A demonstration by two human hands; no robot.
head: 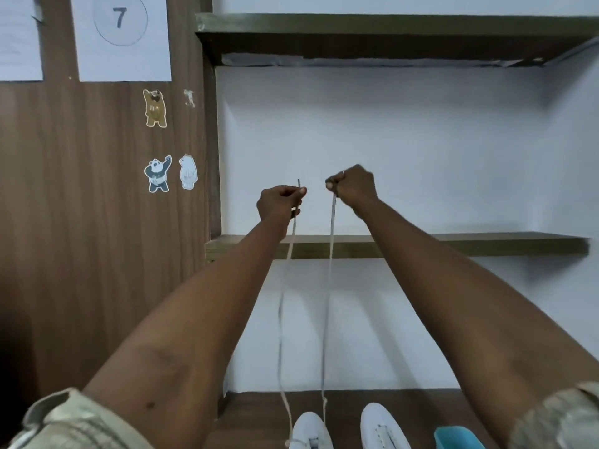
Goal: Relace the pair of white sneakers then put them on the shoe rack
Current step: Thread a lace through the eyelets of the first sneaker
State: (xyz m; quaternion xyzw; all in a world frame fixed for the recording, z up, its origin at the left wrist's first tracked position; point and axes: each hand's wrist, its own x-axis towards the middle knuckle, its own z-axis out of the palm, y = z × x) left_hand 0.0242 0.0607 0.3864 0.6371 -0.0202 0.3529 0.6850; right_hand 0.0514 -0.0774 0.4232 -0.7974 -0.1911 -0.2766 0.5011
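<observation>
Holding up both ends of a lace (328, 303), the person is stretching both arms toward the lower shelf (470, 245); the left hand (280, 202) is pinching one end between thumb and curled fingers, just above the front edge of the shelf; the right hand (355, 189) is gripping the other end in a closed fist, a little higher above the same shelf; both strands are hanging down past the shelf to one white sneaker (309, 429), well below it on a brown surface; the second sneaker (384, 426) is lying just beside the first, also below the shelf; a blue container (457, 437) is sitting near this second sneaker.
</observation>
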